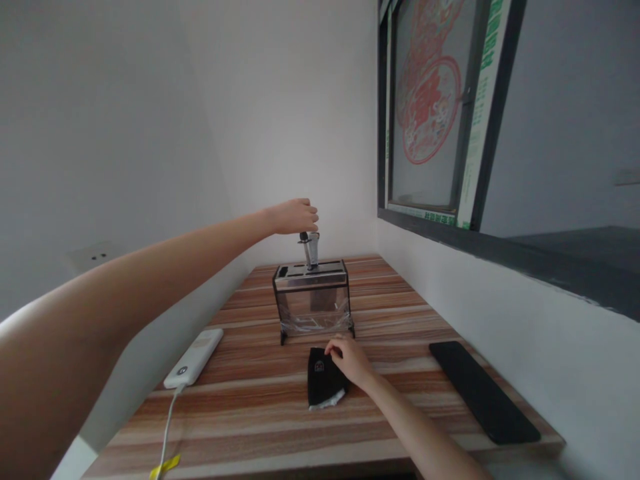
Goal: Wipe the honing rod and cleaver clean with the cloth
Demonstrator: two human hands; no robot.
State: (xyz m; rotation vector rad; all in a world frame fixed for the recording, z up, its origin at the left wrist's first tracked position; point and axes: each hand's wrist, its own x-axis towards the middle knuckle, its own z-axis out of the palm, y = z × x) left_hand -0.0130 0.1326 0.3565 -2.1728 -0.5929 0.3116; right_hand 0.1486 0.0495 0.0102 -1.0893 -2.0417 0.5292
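Note:
My left hand (295,217) is closed around the top of a black-handled metal tool (307,251), whose slim shaft stands in the top of a knife block (311,269). Beside that shaft a wider, pale upright piece (314,249) also rises from the block; its kind is unclear. The block has a metal top, dark side frames and clear panels, with crinkled clear film low on its front. My right hand (351,362) has curled fingers at the upper right corner of a folded black cloth piece (323,383). The cloth lies flat, with a small pale mark and a whitish lower edge.
A white power bank (195,358) with a white cable (167,430) lies at the left table edge, near yellow tape (165,467). On the right rests a black phone (483,390). Walls and a dark-framed window (430,217) border the wood-grain table (260,427).

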